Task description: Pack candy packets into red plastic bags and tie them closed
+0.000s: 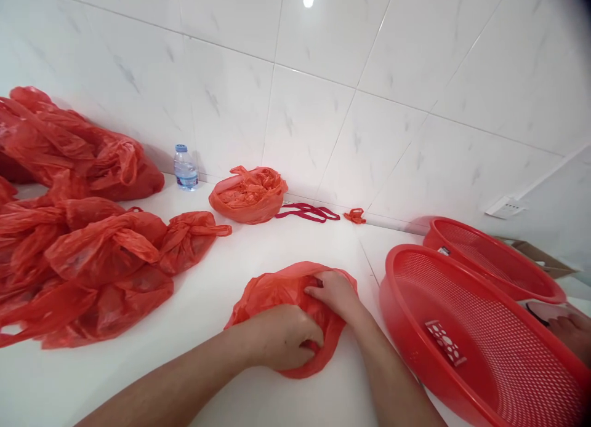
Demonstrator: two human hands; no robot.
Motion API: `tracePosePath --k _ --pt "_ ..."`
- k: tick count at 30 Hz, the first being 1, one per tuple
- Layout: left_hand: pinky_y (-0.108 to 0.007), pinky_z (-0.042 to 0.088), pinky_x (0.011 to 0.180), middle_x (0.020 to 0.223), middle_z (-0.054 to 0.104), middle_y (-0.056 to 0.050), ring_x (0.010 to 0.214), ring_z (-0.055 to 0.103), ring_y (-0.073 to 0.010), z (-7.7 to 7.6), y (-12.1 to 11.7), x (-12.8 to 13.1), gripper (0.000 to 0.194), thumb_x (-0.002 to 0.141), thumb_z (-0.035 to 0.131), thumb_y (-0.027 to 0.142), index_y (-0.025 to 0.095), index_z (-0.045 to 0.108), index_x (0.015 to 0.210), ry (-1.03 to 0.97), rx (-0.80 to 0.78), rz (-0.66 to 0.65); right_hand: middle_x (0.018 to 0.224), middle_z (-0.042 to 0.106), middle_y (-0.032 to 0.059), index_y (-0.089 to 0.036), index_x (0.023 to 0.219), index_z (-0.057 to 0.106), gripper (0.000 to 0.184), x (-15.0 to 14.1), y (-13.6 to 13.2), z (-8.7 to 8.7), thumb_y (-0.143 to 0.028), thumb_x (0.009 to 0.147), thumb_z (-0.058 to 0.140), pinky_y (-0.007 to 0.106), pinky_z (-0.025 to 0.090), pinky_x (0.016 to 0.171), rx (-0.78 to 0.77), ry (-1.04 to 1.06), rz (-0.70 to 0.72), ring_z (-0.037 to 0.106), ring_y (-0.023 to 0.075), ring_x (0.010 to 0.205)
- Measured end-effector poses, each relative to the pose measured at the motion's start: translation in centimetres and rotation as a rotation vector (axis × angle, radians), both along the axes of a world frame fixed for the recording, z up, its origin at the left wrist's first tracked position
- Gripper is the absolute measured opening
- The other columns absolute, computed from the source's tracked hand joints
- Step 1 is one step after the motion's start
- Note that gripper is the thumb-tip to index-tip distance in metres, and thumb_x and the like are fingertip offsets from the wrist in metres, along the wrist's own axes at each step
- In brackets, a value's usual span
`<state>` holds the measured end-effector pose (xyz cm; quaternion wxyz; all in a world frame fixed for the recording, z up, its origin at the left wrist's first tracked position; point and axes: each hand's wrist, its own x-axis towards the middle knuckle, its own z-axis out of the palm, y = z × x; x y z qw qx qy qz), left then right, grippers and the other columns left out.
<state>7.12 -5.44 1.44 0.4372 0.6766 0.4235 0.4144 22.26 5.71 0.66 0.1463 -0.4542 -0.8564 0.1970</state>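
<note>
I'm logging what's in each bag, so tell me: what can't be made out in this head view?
- Contents of the red bag: hidden by the opaque plastic and by the left hand and right hand gripping it.
- Tied bags: opaque, cut off by the left edge.
- Water bottle label: too small to read.
- Front basket: cut off at the bottom right.
- Cardboard box: mostly hidden behind the rear basket.

water bottle (185, 167), red baskets (480, 353)
</note>
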Motion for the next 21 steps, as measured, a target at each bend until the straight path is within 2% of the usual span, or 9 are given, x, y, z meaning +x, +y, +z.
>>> tracePosePath --k 3,5,7,10,12,14,17,19,21 --pt "-0.035 0.038 0.069 0.075 0.064 -0.005 0.073 0.056 -0.0247 0.9 1.0 -0.8 0.014 0.073 0.054 0.021 0.025 0.067 0.07 0.331 0.232 0.042 0.072 0.067 -0.0017 -0.026 0.079 0.069 0.011 0.2 0.0 -0.1 -0.025 0.072 0.061 0.024 0.037 0.055 0.012 -0.01 0.001 0.059 0.016 0.065" --pt "-0.041 0.035 0.086 0.096 0.065 -0.007 0.096 0.054 -0.0317 0.9 1.8 -2.0 0.016 0.07 0.062 0.025 0.026 0.068 0.084 0.428 0.298 0.153 0.081 0.068 -0.0017 -0.028 0.09 0.069 0.019 0.3 0.0 -0.1 -0.025 0.074 0.061 0.024 0.04 0.059 -0.006 0.014 0.025 0.061 0.0162 0.071" --pt "-0.051 0.021 0.101 0.12 0.058 -0.009 0.119 0.041 -0.0384 0.5 2.6 -3.4 0.04 0.058 0.075 0.031 0.028 0.066 0.097 0.529 0.284 0.226 0.092 0.069 -0.0014 -0.03 0.102 0.067 0.029 0.5 0.1 -0.2 -0.025 0.074 0.062 0.025 0.043 0.067 -0.036 0.045 0.049 0.062 0.0168 0.08" --pt "-0.061 0.0 0.103 0.142 0.038 -0.014 0.134 0.016 -0.0434 -0.7 3.3 -5.4 0.068 0.049 0.08 0.042 0.028 0.061 0.112 0.673 0.152 0.317 0.107 0.066 0.0009 -0.028 0.113 0.063 0.04 0.6 0.2 -0.2 -0.026 0.073 0.064 0.028 0.043 0.08 -0.091 0.087 0.039 0.06 0.0189 0.094" --pt "-0.063 0.0 0.102 0.145 0.033 -0.015 0.135 0.012 -0.0435 -1.4 3.7 -6.4 0.074 0.052 0.076 0.051 0.028 0.056 0.119 0.736 0.062 0.333 0.115 0.062 0.0017 -0.027 0.117 0.06 0.045 0.8 0.2 -0.2 -0.028 0.073 0.064 0.03 0.042 0.086 -0.116 0.12 0.039 0.058 0.0196 0.1" --pt "-0.062 0.006 0.102 0.144 0.034 -0.015 0.135 0.014 -0.0424 -1.9 3.9 -7.0 0.077 0.055 0.072 0.055 0.028 0.052 0.125 0.765 0.031 0.333 0.114 0.062 0.0018 -0.029 0.121 0.056 0.049 1.1 0.2 -0.2 -0.029 0.073 0.065 0.031 0.043 0.085 -0.142 0.156 0.038 0.058 0.019 0.097" --pt "-0.058 0.014 0.103 0.141 0.037 -0.017 0.132 0.023 -0.0412 -2.3 4.2 -7.3 0.084 0.053 0.073 0.055 0.025 0.049 0.127 0.741 0.065 0.344 0.09 0.064 -0.0005 -0.028 0.12 0.053 0.049 1.6 0.5 -0.4 -0.032 0.073 0.064 0.029 0.045 0.072 -0.213 0.238 0.005 0.058 0.0157 0.077" --pt "-0.054 0.017 0.103 0.138 0.041 -0.017 0.129 0.03 -0.0395 -2.3 4.3 -7.3 0.084 0.05 0.075 0.054 0.023 0.051 0.125 0.712 0.097 0.354 0.075 0.059 -0.0036 -0.025 0.113 0.055 0.04 1.9 0.9 -0.8 -0.035 0.074 0.062 0.027 0.044 0.064 -0.286 0.355 -0.017 0.055 0.0133 0.067" --pt "-0.049 0.022 0.103 0.133 0.047 -0.014 0.124 0.037 -0.0361 -2.1 4.3 -7.3 0.078 0.051 0.075 0.052 0.023 0.054 0.12 0.698 0.116 0.365 0.068 0.057 -0.0044 -0.022 0.102 0.057 0.03 2.1 1.4 -1.3 -0.037 0.076 0.06 0.024 0.042 0.057 -0.374 0.508 -0.043 0.054 0.0121 0.06"
